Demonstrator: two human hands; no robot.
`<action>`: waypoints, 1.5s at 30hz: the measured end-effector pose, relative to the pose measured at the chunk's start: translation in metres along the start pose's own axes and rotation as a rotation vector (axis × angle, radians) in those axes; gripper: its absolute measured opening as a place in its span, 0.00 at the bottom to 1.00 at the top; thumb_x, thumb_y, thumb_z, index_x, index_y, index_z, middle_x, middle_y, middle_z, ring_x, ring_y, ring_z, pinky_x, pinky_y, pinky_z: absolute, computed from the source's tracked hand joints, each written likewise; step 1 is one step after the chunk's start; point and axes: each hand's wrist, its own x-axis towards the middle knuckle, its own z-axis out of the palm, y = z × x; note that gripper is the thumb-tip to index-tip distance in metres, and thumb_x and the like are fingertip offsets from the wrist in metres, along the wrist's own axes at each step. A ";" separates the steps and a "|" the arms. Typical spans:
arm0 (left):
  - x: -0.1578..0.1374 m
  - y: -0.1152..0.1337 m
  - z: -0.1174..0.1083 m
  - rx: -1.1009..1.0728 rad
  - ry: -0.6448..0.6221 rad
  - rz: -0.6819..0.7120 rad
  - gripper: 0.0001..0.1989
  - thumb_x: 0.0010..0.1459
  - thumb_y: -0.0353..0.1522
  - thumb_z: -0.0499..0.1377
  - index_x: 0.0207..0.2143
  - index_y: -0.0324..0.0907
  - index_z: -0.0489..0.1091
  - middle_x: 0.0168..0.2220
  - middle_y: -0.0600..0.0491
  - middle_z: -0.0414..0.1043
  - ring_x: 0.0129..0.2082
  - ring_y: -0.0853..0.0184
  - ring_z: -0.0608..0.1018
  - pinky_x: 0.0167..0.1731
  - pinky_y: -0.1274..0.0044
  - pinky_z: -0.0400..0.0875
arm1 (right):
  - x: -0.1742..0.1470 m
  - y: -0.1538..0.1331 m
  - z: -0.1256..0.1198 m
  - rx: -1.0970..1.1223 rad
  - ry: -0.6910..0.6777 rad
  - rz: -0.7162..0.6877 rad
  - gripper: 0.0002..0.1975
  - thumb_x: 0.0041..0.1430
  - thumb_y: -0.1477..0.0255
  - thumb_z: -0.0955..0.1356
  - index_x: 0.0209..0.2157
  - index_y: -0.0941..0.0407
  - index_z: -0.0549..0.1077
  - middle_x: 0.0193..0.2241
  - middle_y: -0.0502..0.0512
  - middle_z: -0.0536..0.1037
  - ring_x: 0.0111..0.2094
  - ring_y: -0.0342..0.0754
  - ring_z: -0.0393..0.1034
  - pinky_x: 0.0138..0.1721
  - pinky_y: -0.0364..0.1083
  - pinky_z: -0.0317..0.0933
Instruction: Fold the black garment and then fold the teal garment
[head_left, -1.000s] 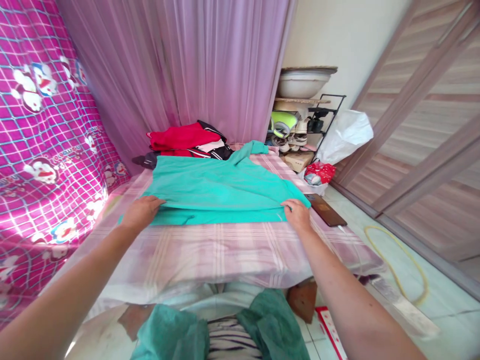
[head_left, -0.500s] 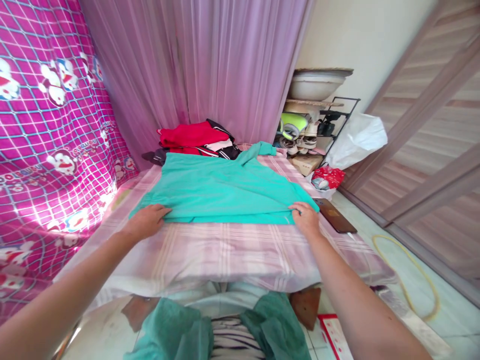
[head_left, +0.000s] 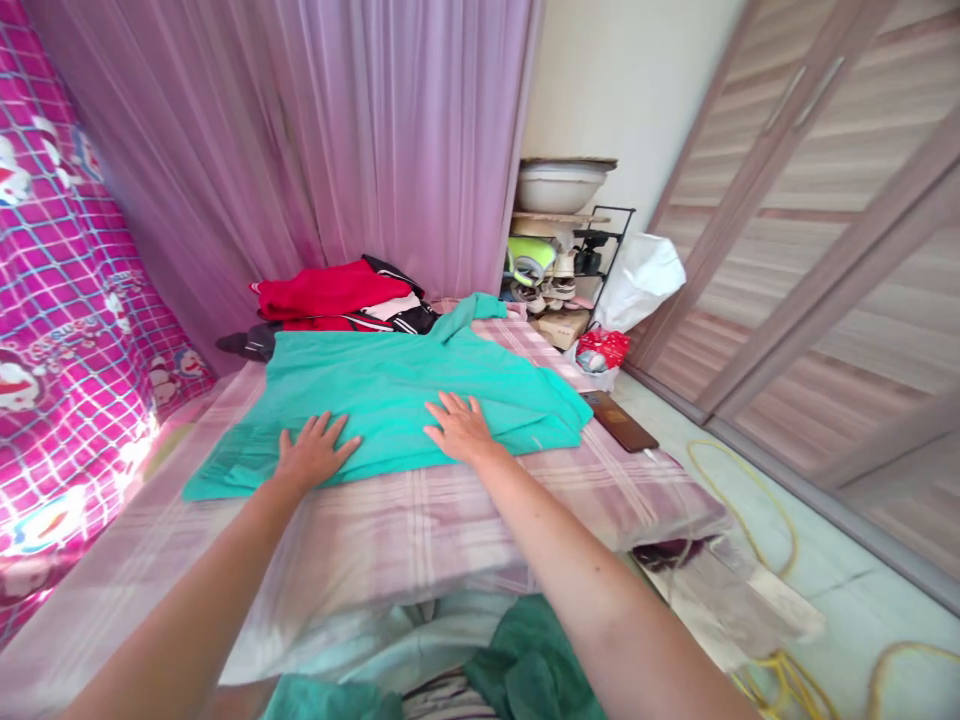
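Observation:
A teal garment (head_left: 390, 385) with one sleeve showing at its far right lies spread over a plaid cloth (head_left: 420, 520). My left hand (head_left: 313, 452) rests flat on its near left part, fingers spread. Flat on the fabric near the middle lies my right hand (head_left: 459, 425), its fingers also apart. Neither hand grips the cloth. Some wrinkles show in the teal fabric left of my left hand.
Behind the garment is a pile of red and black clothes (head_left: 330, 290) against a purple curtain (head_left: 405, 150). A dark phone (head_left: 621, 422) with a cable lies at the right edge. A shoe rack (head_left: 615, 240) and white bag (head_left: 641, 280) stand beyond.
Both hands have let go of the garment's near edge and now lie flat on it; my right hand has moved inward. The view has turned to the right.

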 end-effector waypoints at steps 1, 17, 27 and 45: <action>0.001 -0.001 0.005 -0.003 0.003 0.004 0.33 0.63 0.51 0.43 0.67 0.50 0.52 0.70 0.45 0.47 0.68 0.49 0.52 0.61 0.44 0.45 | -0.002 0.005 0.004 -0.008 -0.053 0.039 0.30 0.67 0.54 0.56 0.66 0.50 0.57 0.69 0.59 0.52 0.68 0.56 0.44 0.65 0.62 0.35; -0.006 -0.049 0.011 0.014 0.207 0.183 0.28 0.66 0.45 0.44 0.61 0.44 0.65 0.64 0.46 0.62 0.64 0.56 0.63 0.62 0.61 0.57 | -0.059 0.124 0.007 -0.195 -0.020 0.360 0.28 0.68 0.56 0.53 0.65 0.50 0.60 0.68 0.58 0.55 0.68 0.55 0.46 0.63 0.65 0.40; -0.005 -0.066 0.004 -0.226 0.158 0.109 0.27 0.65 0.44 0.44 0.56 0.41 0.70 0.60 0.49 0.69 0.60 0.62 0.69 0.62 0.70 0.59 | -0.060 0.132 0.016 -0.237 -0.015 0.342 0.31 0.66 0.55 0.51 0.65 0.51 0.60 0.68 0.58 0.55 0.68 0.56 0.46 0.62 0.66 0.44; -0.008 -0.066 0.002 0.110 0.069 0.051 0.29 0.66 0.46 0.44 0.65 0.46 0.58 0.68 0.46 0.54 0.68 0.51 0.54 0.64 0.53 0.43 | 0.037 -0.018 -0.008 0.002 -0.047 -0.067 0.29 0.68 0.56 0.55 0.66 0.51 0.57 0.68 0.60 0.53 0.68 0.58 0.45 0.64 0.65 0.37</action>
